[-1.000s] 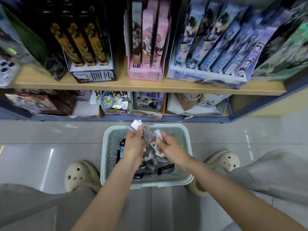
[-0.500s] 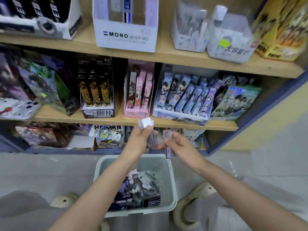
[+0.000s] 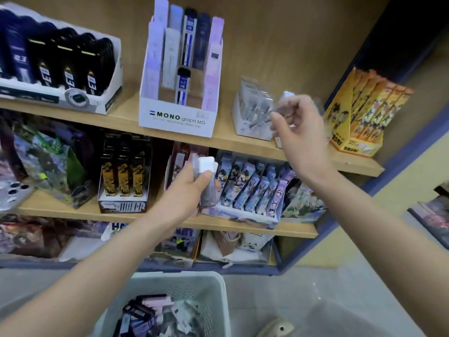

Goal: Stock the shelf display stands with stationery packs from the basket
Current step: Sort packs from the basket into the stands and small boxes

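Nearest, at the bottom edge, a pale green basket is sitting on the tiled floor, with loose stationery packs lying heaped inside it. A beige shoe is showing just to its right.

Above the basket, the left hand is gripping a small bundle of packs with white tops, the fingers curling round it and the thumb pressing across its front. The bundle is hanging in front of the middle shelf, covering part of a pink display stand. A black-and-gold stand is standing to the left of it and a blue illustrated stand to the right, both full.

Higher and farther, the right hand is pinching one clear pack between thumb and forefinger, the other fingers curling loosely. The pack is blurred and is hovering at the right side of a clear display stand on the upper shelf; whether they are touching cannot be told. The hand is hiding whatever stands just right of this stand.

A white MONO graph stand is standing to the left, a yellow stand close on the right, and a black-and-white stand at the far left.
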The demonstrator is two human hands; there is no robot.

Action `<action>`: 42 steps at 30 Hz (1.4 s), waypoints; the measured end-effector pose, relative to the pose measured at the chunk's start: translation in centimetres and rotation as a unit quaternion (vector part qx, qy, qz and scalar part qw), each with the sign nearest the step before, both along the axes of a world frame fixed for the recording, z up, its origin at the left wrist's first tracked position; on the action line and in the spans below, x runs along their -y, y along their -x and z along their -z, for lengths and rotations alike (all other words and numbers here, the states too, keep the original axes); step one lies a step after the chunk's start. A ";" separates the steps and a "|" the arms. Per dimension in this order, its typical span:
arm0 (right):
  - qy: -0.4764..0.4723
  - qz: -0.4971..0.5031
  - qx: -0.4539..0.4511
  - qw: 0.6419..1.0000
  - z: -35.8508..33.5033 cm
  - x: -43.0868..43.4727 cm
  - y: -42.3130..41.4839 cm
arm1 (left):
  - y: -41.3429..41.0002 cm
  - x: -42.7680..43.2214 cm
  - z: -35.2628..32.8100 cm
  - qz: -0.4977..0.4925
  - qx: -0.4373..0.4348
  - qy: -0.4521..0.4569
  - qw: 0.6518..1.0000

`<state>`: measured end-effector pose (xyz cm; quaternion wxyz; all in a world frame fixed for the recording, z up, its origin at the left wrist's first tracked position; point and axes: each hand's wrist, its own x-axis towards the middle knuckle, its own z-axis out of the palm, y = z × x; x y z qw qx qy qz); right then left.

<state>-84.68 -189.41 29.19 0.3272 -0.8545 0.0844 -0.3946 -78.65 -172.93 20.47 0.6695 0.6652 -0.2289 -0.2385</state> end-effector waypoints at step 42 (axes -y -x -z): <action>0.222 0.158 -0.191 0.943 -5.2 9.0 -10.9 | -2.3 3.1 -0.2 0.006 -0.081 0.037 0.996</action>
